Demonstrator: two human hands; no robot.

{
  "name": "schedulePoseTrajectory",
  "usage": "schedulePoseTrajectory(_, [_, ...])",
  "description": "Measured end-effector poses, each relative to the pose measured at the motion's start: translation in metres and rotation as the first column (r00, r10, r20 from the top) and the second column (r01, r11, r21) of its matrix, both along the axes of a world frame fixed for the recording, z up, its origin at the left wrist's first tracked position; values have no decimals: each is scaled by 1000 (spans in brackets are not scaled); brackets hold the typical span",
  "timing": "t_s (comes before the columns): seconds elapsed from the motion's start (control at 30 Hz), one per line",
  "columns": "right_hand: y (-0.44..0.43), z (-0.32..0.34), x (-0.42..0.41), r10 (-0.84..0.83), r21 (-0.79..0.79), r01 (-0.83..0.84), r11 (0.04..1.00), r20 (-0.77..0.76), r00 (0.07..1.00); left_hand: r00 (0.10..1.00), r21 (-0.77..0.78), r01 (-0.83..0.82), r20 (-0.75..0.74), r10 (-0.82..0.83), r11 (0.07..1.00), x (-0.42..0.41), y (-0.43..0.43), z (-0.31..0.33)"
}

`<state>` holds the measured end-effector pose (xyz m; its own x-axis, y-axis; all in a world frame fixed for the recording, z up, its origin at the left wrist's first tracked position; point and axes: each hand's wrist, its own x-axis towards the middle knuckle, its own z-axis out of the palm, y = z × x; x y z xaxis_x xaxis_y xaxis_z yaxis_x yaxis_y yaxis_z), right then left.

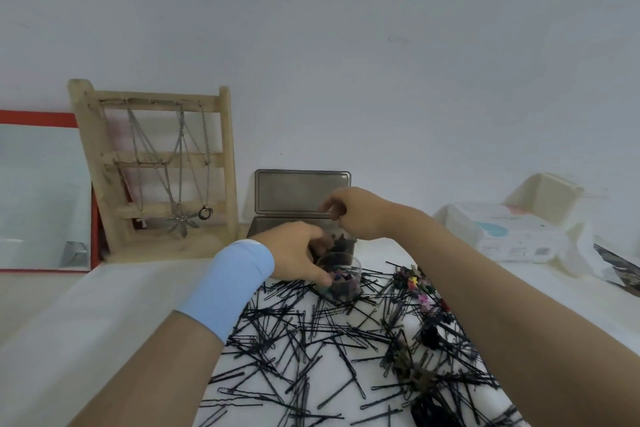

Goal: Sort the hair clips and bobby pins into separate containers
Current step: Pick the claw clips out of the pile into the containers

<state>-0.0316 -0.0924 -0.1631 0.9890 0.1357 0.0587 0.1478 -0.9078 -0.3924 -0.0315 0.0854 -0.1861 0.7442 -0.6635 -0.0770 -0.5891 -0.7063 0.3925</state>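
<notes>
Many black bobby pins (311,333) lie scattered over the white cloth in front of me. Small coloured and dark hair clips (420,291) sit in a loose row at the right of the pile. My left hand (294,250) grips a small clear cup (341,276) that holds several clips. Behind the cup stands a grey box (263,229) with its lid (301,191) raised. My right hand (353,211) hovers over that box with fingers curled downward; whether it pinches anything I cannot tell.
A wooden jewellery rack (156,166) with necklaces leans on the wall at the left, beside a red-framed mirror (41,191). A pack of wipes (512,232) and a white box (543,191) sit at the right.
</notes>
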Motion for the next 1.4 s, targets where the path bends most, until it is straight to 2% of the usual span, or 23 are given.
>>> schedulePoseTrajectory(0.17, [2, -2, 12, 9, -31, -7, 999, 65, 998, 999, -73, 9, -50, -13, 997, 6, 5, -2])
schedulePoseTrajectory(0.3, [-10, 11, -9, 40, -40, -36, 999, 95, 995, 1000, -45, 16, -10, -16, 999, 3, -1, -3])
schedulePoseTrajectory(0.47, [-30, 17, -60, 62, -68, -71, 995, -130, 990, 981, -50, 71, 183, -60, 996, -11, -20, -1])
schedulePoseTrajectory(0.6, [-48, 10, -97, 45, -134, -98, 986, -357, 933, 941, -66, 169, 308, -141, 983, -28, -37, -4])
schedulePoseTrajectory(0.7, [-57, 0, -113, 8, -210, -124, 970, -482, 876, 942, -96, 234, 269, -201, 968, -47, -52, -2])
schedulePoseTrajectory(0.83, [-57, -13, -118, 27, -289, -174, 941, -450, 893, 949, -39, 309, 72, -306, 950, -66, -62, -6])
schedulePoseTrajectory(1.03, [-66, -1, -123, 62, -123, -117, 985, -380, 923, 929, 61, 367, -81, -362, 928, -73, -59, -5])
schedulePoseTrajectory(1.2, [-74, -3, -118, 45, 89, -21, 996, -278, 960, 923, 83, 383, -76, -377, 920, -73, -61, -10])
schedulePoseTrajectory(1.4, [-76, -16, -112, 39, 455, 98, 885, -282, 959, 935, 110, 355, -14, -356, 928, -72, -66, -14])
